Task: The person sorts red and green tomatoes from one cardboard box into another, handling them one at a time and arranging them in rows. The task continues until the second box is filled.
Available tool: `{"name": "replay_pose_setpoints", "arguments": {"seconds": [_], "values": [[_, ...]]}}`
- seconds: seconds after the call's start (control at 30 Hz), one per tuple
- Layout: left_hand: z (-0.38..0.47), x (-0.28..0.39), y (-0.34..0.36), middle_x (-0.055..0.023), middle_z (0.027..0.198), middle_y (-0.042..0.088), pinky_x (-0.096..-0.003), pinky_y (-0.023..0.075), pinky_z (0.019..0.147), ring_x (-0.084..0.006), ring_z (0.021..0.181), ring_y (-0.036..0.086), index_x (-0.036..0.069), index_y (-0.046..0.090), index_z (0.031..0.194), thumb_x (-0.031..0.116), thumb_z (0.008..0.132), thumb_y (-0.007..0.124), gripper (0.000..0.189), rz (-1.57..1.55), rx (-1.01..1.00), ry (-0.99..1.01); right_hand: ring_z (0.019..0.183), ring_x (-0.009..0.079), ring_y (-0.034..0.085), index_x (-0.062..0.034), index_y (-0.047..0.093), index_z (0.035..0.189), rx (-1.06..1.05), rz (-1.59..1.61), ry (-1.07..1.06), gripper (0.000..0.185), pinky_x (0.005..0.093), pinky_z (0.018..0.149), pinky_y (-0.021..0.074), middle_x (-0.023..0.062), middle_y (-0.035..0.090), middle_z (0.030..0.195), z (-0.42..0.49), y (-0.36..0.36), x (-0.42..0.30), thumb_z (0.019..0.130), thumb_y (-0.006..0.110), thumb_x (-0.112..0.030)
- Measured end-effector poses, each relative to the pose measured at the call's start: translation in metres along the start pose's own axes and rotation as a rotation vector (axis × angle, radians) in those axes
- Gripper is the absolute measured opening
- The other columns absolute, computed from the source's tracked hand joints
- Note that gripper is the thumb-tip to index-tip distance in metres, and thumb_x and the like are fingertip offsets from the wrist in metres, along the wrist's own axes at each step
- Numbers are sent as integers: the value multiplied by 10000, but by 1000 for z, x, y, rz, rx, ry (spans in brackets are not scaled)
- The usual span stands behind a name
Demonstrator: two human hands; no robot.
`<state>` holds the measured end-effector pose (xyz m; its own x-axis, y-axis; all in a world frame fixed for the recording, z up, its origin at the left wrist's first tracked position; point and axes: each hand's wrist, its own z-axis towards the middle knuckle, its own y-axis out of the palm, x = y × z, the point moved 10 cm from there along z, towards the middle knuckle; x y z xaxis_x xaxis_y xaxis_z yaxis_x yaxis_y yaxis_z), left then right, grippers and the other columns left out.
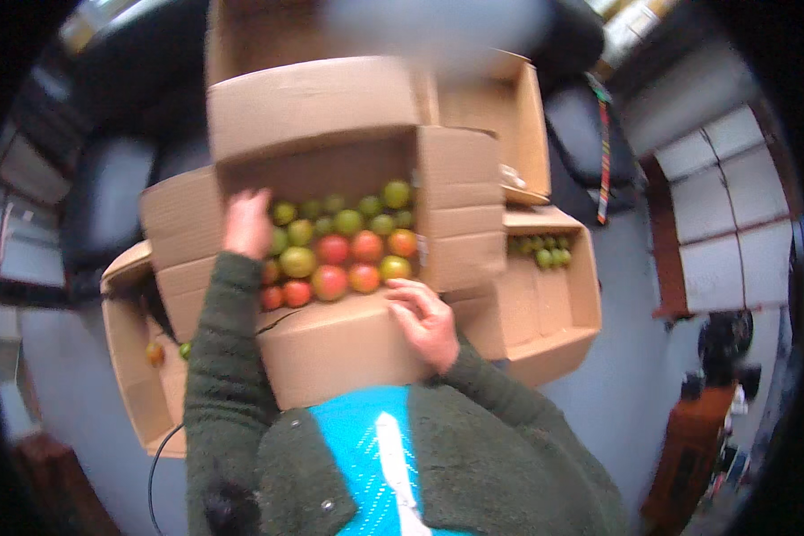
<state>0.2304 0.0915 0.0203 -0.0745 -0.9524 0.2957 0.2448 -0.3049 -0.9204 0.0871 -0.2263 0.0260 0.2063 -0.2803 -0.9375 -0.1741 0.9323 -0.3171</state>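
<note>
An open cardboard box (348, 348) lies in front of me, holding rows of tomatoes. Red tomatoes (329, 282) fill the nearer rows, and green tomatoes (348, 222) lie behind them. My left hand (246, 221) reaches inside the box along its left wall; its fingertips are blurred, and I cannot tell if anything is in them. At the front right, my right hand (425, 321) rests on the front flap with thumb and fingers apart. Its fingertips are close to a yellow-green tomato (396, 267).
A cardboard box (549, 308) at the right contains small green fruits (553, 258). Another box (134, 362) at the left has an orange fruit (155, 354) inside. More cardboard boxes (529, 127) stand behind. A black cable (153, 469) hangs at the lower left.
</note>
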Motion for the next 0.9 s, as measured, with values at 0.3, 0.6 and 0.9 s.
{"name": "replay_pose_setpoints", "arguments": {"seconds": [0.3,0.6,0.9], "values": [[-73,136,-45,-198,1295,612,-469,484,1043,-394,1198,575,39,667,1155,-83,790,687,385,-348,285,297,858,162,683,9,687,1104,499,40,122,121,316,800,566,98,718,955,-12,-111,15,991,663,-26],[-128,203,1,-215,1251,598,-477,495,975,-412,1120,572,11,653,1097,-49,770,712,337,-558,-39,450,1010,344,692,-29,665,1145,672,-648,406,336,436,914,555,188,713,1106,-26,-313,183,862,801,-148],[-128,200,5,-215,1241,605,-467,497,962,-404,1107,580,11,655,1063,-47,783,720,294,-552,-54,420,1288,459,563,-69,625,1333,374,-1042,532,667,506,1092,494,249,523,1463,-9,-345,266,753,889,-268]]}}
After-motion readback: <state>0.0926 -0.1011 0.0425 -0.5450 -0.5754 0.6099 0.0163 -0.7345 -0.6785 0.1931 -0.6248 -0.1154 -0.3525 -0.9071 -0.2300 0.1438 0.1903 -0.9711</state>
